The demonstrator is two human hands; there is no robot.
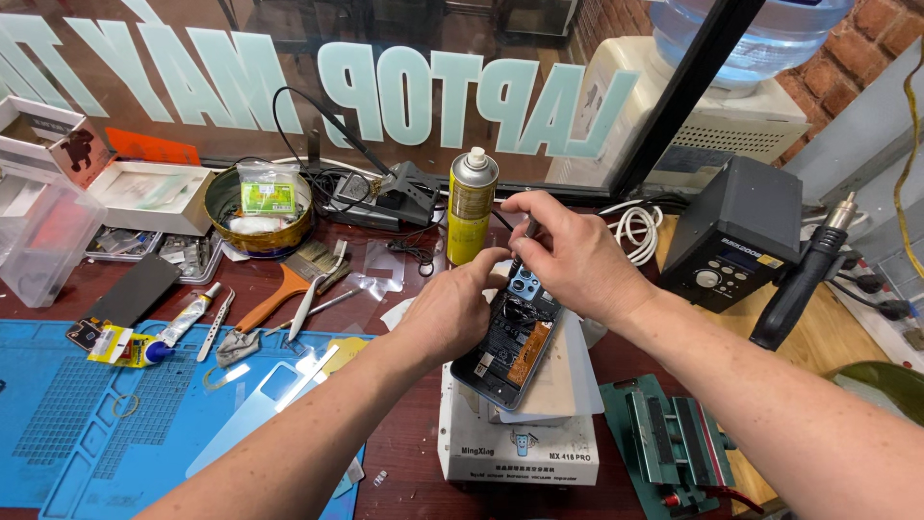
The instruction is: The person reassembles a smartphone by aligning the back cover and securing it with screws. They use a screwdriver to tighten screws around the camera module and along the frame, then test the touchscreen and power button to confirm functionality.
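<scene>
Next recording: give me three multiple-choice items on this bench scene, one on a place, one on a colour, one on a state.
1. Where does the opened phone with its back cover off lie?
A. on the white box-shaped heating plate
B. on the blue silicone work mat
C. in the round tin

2. What colour is the tall spray can behind the hands?
A. red
B. yellow with a silver top
C. black

3. What is the right hand doing?
A. resting flat on the table
B. gripping the hot-air wand
C. pinching a thin dark tool over the phone's top end

Answers: 1 A, the phone sits atop the white unit; 2 B, yellow body, silver shoulder; 3 C, fingers close on the tool while the left hand steadies the phone.
</scene>
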